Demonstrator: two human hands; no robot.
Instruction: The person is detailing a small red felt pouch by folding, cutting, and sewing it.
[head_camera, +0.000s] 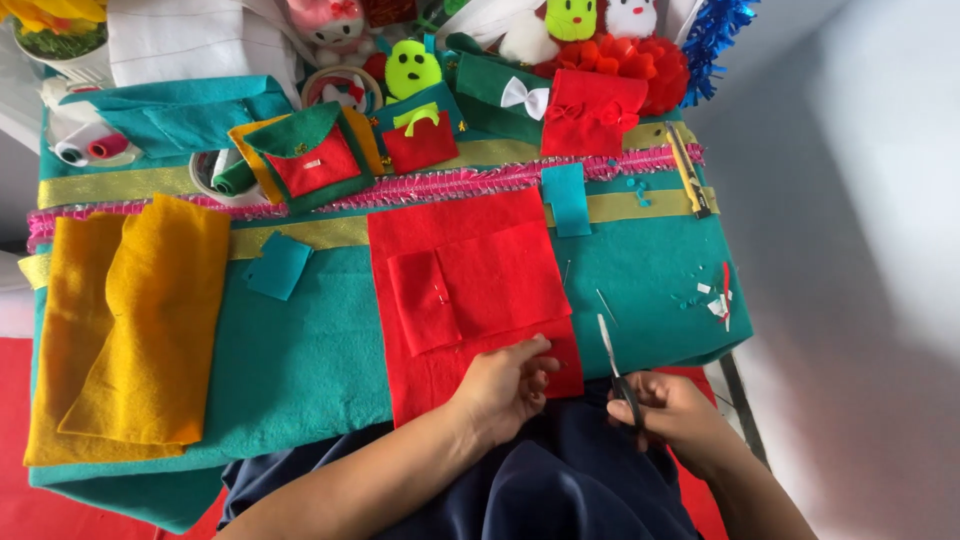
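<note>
A large red felt sheet (470, 240) lies on a table covered in teal felt (300, 350), with smaller red felt pieces (425, 300) pinned on top of it. My left hand (505, 385) presses down on the near edge of the red sheet, fingers curled. My right hand (670, 405) grips a pair of scissors (612, 355) by the handles, blades pointing away from me, just right of the red sheet's near corner.
Folded yellow felt (130, 330) lies at the left. Small teal patches (278, 265), a pink fringe strip (450, 183), felt pouches (315, 155), thread spools (90, 148), plush toys (412, 68) and a utility knife (688, 170) crowd the far side. Scraps (715, 300) sit at right.
</note>
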